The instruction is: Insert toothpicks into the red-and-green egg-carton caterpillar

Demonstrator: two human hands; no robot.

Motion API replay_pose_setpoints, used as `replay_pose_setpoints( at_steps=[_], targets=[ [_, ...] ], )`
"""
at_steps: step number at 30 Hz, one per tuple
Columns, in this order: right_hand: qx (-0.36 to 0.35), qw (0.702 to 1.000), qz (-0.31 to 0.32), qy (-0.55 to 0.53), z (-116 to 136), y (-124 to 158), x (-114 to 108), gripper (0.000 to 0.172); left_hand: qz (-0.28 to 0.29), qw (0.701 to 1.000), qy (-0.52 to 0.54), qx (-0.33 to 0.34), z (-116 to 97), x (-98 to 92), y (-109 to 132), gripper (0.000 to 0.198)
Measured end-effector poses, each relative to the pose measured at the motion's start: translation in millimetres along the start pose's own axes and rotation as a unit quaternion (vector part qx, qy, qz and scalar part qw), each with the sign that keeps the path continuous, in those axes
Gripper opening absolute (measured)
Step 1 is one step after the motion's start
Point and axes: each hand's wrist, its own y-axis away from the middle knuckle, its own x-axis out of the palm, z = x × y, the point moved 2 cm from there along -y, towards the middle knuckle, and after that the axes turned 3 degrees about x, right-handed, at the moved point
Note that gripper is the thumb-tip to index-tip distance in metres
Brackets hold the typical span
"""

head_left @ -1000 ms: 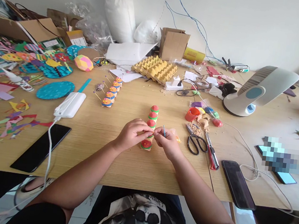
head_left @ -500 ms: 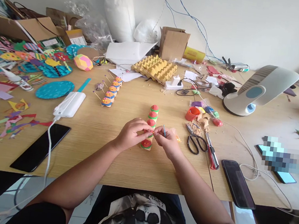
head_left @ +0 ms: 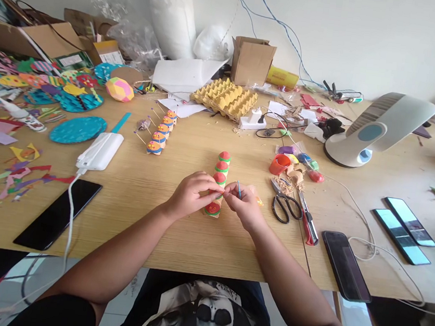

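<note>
A strip of painted egg-carton cups (head_left: 221,170), red domes with green rims, lies on the wooden table (head_left: 177,242) in front of me. My left hand (head_left: 191,195) is curled over the strip's near end, gripping it. My right hand (head_left: 244,206) pinches a thin blue-tipped stick (head_left: 238,189) against the side of the strip. The fingertips of both hands meet beside one cup. A small orange scrap (head_left: 257,198) lies just behind my right hand.
Black-handled scissors (head_left: 285,208) and a red utility knife (head_left: 309,227) lie to the right, near a red cup (head_left: 279,165). A second painted strip with sticks (head_left: 160,134) lies to the left. Phones (head_left: 55,213), (head_left: 346,266), a power bank (head_left: 101,151), a fan (head_left: 378,128), a yellow egg tray (head_left: 225,97) and paper scraps (head_left: 11,176) surround them.
My hands stay almost where they were, with only small finger shifts at the strip. The view has tipped slightly, so the table sits a little higher in the picture.
</note>
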Motion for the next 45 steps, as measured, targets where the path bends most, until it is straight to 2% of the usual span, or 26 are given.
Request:
replay_pose_setpoints(
  at_steps=[4, 11, 34, 45],
  targets=[
    [0.001, 1.0, 0.001, 0.0, 0.2, 0.4, 0.0, 0.04, 0.007, 1.0, 0.004, -0.01, -0.9, -1.2, 0.2, 0.007],
    [0.013, 1.0, 0.0, -0.005, 0.3, 0.1, -1.5, 0.037, 0.019, 1.0, 0.004, 0.014, -1.8, -4.3, -0.1, 0.013],
    [0.012, 1.0, 0.009, -0.007, -0.9, -0.8, -0.8, 0.03, 0.001, 0.983, -0.148, 0.111, -5.1, -8.6, 0.7, 0.009],
    [0.009, 1.0, 0.016, -0.008, 0.3, 0.2, 0.7, 0.032, -0.001, 0.984, -0.141, 0.106, -5.9, -8.2, -0.7, 0.007]
  ],
)
